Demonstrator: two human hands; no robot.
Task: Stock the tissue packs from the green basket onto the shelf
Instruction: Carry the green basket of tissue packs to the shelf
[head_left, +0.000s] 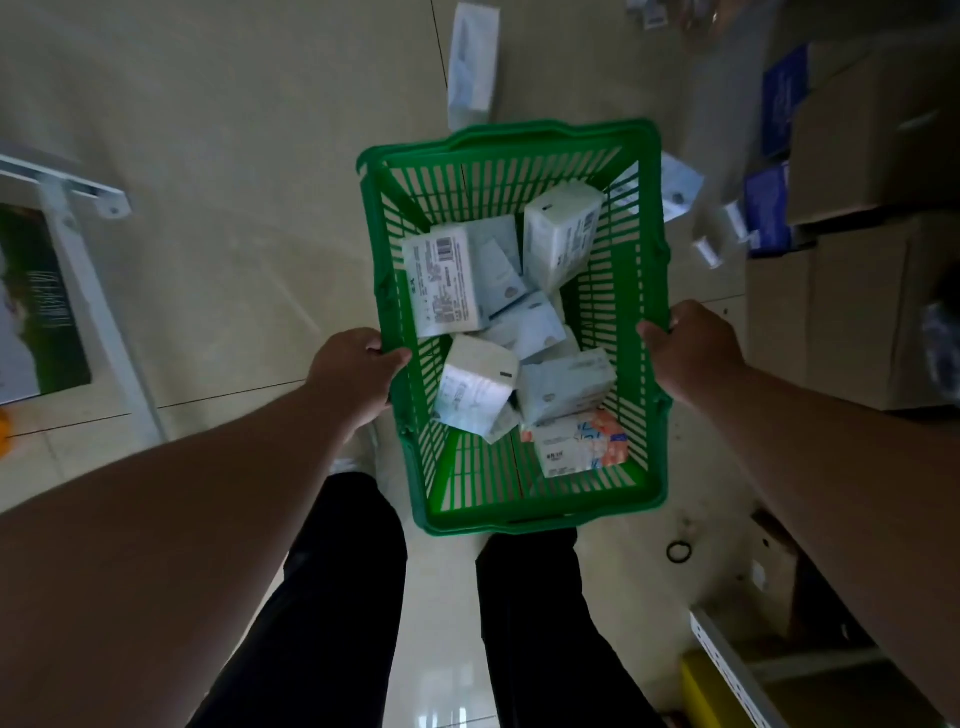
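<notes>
1. Bare forearms reaching in from both lower corners, above legs in black trousers standing on a glossy beige tiled floor.
2. Left hand curled closed over the left long rim of the green basket, thumb lying across the top edge, fingers tucked under and out of sight.
3. Right hand likewise closed on the right long rim, thumb on top, knuckles turned outward.
4. Basket held between the two hands over the floor, in front of the legs: rectangular, hard green plastic, slotted walls and base, moulded lip all round.
5. Tissue packs heaped loosely inside, soft blocks in shiny film wrap, mostly white and pale blue; several tipped on edge or leaning on each other.
6. Largest pack lying label-up at the left wall, printed text and a barcode showing.
7. One pack at the near right corner carrying an orange and blue pattern.
8. More pale wrapped packs lying on the tiles beyond the basket's far end.
9. Brown cardboard boxes stacked at right, dark blue packages beside them.
10. White metal frame at left; perforated metal rail at lower right; no shelf surface clearly made out.
</notes>
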